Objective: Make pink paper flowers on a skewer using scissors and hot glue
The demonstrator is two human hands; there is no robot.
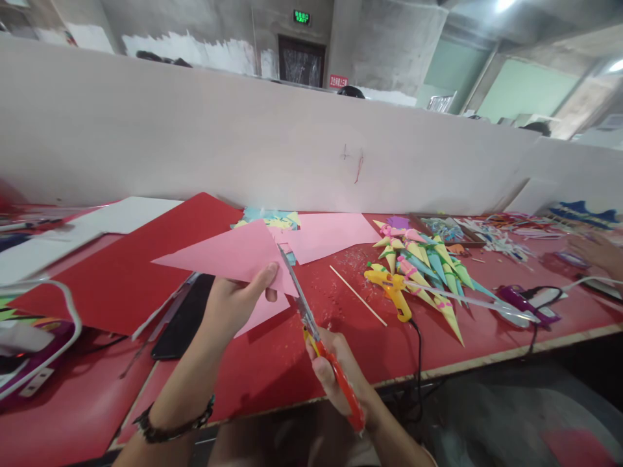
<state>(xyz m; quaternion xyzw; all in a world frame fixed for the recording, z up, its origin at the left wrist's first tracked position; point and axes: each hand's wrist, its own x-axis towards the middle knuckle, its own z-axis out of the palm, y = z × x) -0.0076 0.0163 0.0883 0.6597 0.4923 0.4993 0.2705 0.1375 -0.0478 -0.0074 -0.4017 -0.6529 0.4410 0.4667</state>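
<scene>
- A white partition (243, 143) stands along the back of the surface.
- The red surface (272, 383) carries everything in reach.
- A large red sheet (141, 266) lies at the left, near a black flat thing (185, 318).
- A pile of paper cones (435, 266), yellow, blue and pink, lies at the right.
- The pink paper (228, 253), pointed towards the left, is held above the surface, at the middle; the left hand (243, 301) pinches it near its right edge, thumb on top.
- A flat pink sheet (335, 235) lies behind it, towards the partition.
- The right hand (335, 366) is closed around the red handles of the scissors (343, 383), whose blades lie along the paper's right edge; how far they part, I cannot tell.
- A shallow brown tray (471, 235) sits behind the cones, holding a loose heap of pale bluish scraps (444, 228); more thin strips (503, 241) lie outside it, just to its right.
- A yellow glue gun (396, 295) rests at the near left of the cones.
- A thin stick (357, 295) lies between the scissors and the glue gun.
</scene>
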